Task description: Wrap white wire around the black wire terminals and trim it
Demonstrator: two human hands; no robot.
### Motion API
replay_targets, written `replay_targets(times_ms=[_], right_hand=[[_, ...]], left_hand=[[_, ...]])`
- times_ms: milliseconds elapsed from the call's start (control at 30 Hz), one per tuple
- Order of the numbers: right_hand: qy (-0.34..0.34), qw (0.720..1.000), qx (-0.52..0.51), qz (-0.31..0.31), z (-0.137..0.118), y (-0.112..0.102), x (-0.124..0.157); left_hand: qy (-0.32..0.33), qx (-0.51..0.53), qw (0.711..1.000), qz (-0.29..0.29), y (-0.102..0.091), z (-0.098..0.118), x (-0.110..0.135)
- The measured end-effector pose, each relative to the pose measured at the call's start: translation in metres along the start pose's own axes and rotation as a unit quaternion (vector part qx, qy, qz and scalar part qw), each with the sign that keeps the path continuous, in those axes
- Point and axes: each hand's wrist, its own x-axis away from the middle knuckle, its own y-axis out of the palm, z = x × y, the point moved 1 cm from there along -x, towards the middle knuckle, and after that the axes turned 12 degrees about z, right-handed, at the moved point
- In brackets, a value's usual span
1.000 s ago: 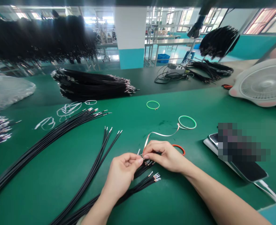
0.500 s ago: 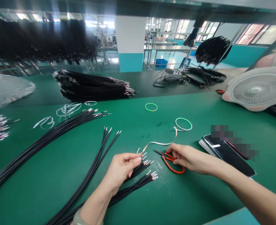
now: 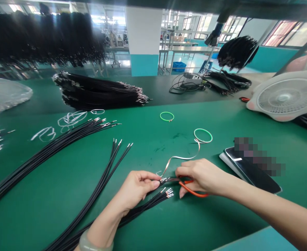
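My left hand (image 3: pixel 138 190) pinches the tip ends of a small bunch of black wires (image 3: pixel 132 212) low on the green mat. My right hand (image 3: pixel 203 176) grips red-handled snips (image 3: pixel 192 190), whose blades meet the wire tips beside my left fingers. A thin silvery tape strip (image 3: pixel 181 158) runs from those tips up to a green-rimmed tape roll (image 3: pixel 203 135). A second bunch of wires with metal terminals (image 3: pixel 166 192) lies just below the blades.
Loose black wire bundles (image 3: pixel 64 143) fan across the left of the mat, a big heap (image 3: pixel 101 94) lies behind. A small green ring (image 3: pixel 167 116), a phone (image 3: pixel 250 169) and a white fan (image 3: pixel 286 97) sit to the right.
My right hand left the wire tips, picked the red snips off the mat and brought their blades to the tips held by my left hand.
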Motion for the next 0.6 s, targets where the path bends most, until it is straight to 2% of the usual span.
replay_targets(times_ms=[167, 600], right_hand=[[-0.027, 0.998, 0.051, -0.016, 0.0, 0.002, -0.006], [-0.058, 0.998, 0.024, -0.024, -0.002, 0.0, -0.013]], left_hand=[[0.008, 0.01, 1.0, 0.003, 0.002, -0.001, 0.002], [-0.017, -0.009, 1.0, -0.018, 0.001, 0.005, 0.003]])
